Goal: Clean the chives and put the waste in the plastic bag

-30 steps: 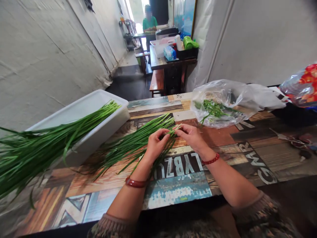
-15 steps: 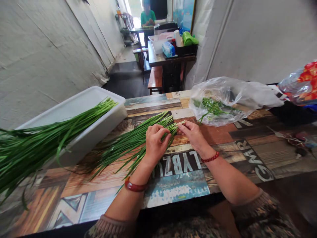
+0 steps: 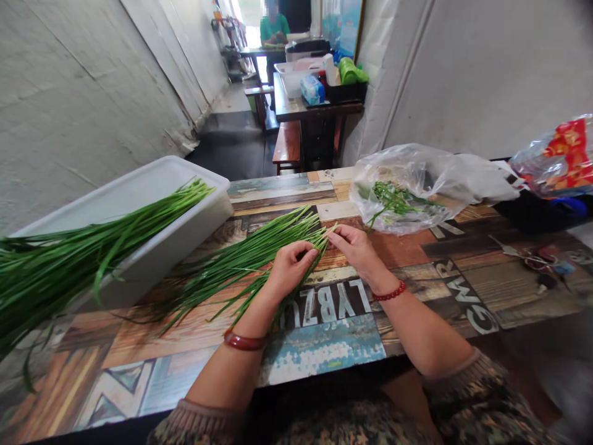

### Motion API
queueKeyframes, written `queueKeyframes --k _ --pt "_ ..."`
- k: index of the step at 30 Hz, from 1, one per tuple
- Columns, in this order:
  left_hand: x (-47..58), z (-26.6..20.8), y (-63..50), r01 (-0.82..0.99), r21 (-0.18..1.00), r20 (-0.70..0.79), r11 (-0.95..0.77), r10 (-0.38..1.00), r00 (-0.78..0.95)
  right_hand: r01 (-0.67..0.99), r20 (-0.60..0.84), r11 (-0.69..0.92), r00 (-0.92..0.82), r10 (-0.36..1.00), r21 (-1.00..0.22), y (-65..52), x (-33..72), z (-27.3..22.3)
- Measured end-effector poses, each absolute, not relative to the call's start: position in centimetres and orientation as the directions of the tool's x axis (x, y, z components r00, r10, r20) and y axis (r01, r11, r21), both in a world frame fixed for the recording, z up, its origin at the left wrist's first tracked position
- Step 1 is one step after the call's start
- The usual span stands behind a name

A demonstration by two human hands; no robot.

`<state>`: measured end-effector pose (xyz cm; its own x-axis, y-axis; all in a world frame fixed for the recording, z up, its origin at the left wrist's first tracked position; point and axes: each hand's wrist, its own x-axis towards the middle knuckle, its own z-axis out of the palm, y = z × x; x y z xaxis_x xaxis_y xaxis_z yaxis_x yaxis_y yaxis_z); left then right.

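Garlic chives [image 3: 245,250] lie in a loose bundle on the patterned table, pale ends towards the right. My left hand [image 3: 291,266] is closed over the near side of the bundle, thumb and forefinger pinched on chives; the curled fingers partly hide the stems. At the pale stem ends, my right hand [image 3: 353,247] pinches chive tips between thumb and fingertips. A larger heap of garlic chives [image 3: 139,225] rests in a white plastic tub [image 3: 185,238] on the left, its leaves hanging over the rim.
A clear plastic bag [image 3: 417,164] holding green scraps lies beyond my right hand. Farther right are a red-printed package [image 3: 560,151] and keys with a cord [image 3: 542,262]. Behind stand another table [image 3: 301,111] with containers, a bench [image 3: 287,142] and a seated person in green [image 3: 275,28].
My right hand has moved slightly left, closer to my left hand, at the stem ends. The whole view has shifted a little; the bundle and tub stay in place.
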<state>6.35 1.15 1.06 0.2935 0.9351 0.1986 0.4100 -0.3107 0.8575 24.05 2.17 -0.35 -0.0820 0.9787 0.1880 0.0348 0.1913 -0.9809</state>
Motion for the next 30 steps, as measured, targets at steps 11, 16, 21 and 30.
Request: queueKeyframes --k 11,16,21,30 --pt "6.7 0.5 1.1 0.303 0.939 0.138 -0.160 0.986 0.096 0.222 0.324 0.308 0.039 0.945 -0.925 1.4 24.0 0.1" --pt "6.7 0.4 1.1 0.327 0.927 0.160 -0.183 0.982 0.096 0.300 0.346 0.335 -0.015 0.938 -0.893 1.4 23.7 -0.1" --pt "6.6 0.2 1.1 0.354 0.911 0.195 -0.209 0.978 0.076 0.307 0.333 0.318 -0.003 0.943 -0.897 1.3 23.4 0.0" --pt "6.7 0.1 1.0 0.414 0.871 0.250 -0.264 0.964 0.089 0.216 0.253 0.253 -0.031 0.967 -0.943 1.4 23.0 -0.9"
